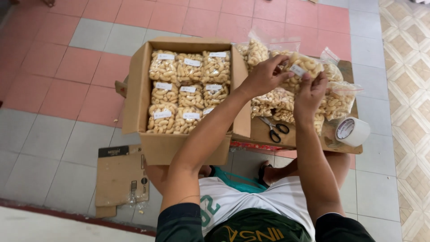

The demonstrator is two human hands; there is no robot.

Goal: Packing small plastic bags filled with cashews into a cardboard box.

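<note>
Currently, left hand and right hand are gripping one clear bag of curled snacks, pinched between fingertips, above piled bags; cardboard box left of fingers.

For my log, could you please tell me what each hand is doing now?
Left hand: closed on clear plastic snack bag.
Right hand: pinching that bag.

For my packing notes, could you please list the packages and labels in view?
Held bag: clear, pale curled snacks, small white label, both hands.
Cardboard box: brown, open, rows of labelled bags.
Loose bags: clear, piled on board, right.
Tape roll: white, board's right edge.
</note>
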